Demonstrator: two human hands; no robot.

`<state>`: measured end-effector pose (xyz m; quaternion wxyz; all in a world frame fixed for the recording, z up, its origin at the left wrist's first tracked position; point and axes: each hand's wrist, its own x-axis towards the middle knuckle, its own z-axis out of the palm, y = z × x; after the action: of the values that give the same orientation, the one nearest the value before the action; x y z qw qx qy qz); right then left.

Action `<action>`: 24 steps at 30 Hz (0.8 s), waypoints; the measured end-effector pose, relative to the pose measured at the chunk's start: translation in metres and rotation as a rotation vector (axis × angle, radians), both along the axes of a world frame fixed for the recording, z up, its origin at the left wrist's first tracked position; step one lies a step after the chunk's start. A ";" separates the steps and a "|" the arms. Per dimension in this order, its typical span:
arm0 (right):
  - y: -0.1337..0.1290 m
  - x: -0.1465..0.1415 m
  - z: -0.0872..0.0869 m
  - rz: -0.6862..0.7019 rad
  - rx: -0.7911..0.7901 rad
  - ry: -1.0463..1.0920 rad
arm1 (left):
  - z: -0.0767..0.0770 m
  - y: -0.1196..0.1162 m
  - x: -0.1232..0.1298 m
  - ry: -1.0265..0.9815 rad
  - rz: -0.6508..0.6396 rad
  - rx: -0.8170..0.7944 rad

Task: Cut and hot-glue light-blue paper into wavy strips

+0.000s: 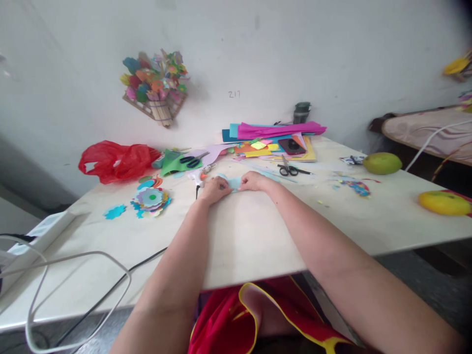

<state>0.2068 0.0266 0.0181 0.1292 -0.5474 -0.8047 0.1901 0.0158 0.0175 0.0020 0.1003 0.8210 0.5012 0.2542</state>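
Note:
A small light blue paper piece (234, 184) lies between my two hands on the white table. My left hand (215, 190) has its fingers closed on the paper's left side. From the right, my right hand (253, 181) pinches the other side of it. Just behind my left hand is a white glue gun (197, 177) with a black cord. Stacked paper flower shapes (152, 197) sit to the left, beside a single blue scalloped piece (115, 212).
Black scissors (288, 169) and a pen lie behind my right hand. Coloured sheets (280, 130) are piled near the wall. A red plastic bag (118, 160) is at the back left, a green mango (382, 162) at the right. White cables (99, 253) cross the left front.

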 end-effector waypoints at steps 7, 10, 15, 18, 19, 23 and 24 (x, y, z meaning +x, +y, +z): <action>-0.002 -0.002 0.002 -0.033 0.019 -0.042 | 0.003 -0.002 0.002 0.058 0.018 -0.029; -0.002 -0.003 0.001 -0.037 0.019 -0.057 | 0.004 -0.002 0.002 0.065 0.022 -0.041; -0.003 -0.005 0.002 -0.047 0.037 -0.087 | 0.004 -0.002 0.003 0.088 0.044 -0.056; -0.004 -0.005 0.002 -0.043 0.042 -0.089 | 0.005 -0.002 0.005 0.111 0.068 -0.057; -0.004 -0.006 0.002 -0.042 0.041 -0.088 | 0.006 -0.003 0.006 0.120 0.073 -0.055; -0.001 -0.004 -0.001 -0.031 0.042 -0.054 | 0.007 -0.004 0.006 0.152 0.090 -0.035; 0.000 -0.003 -0.002 -0.024 0.041 -0.032 | 0.006 -0.004 0.005 0.163 0.098 -0.021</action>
<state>0.2037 0.0265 0.0158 0.1297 -0.5571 -0.8039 0.1631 0.0212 0.0131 0.0085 0.0552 0.8123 0.5500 0.1859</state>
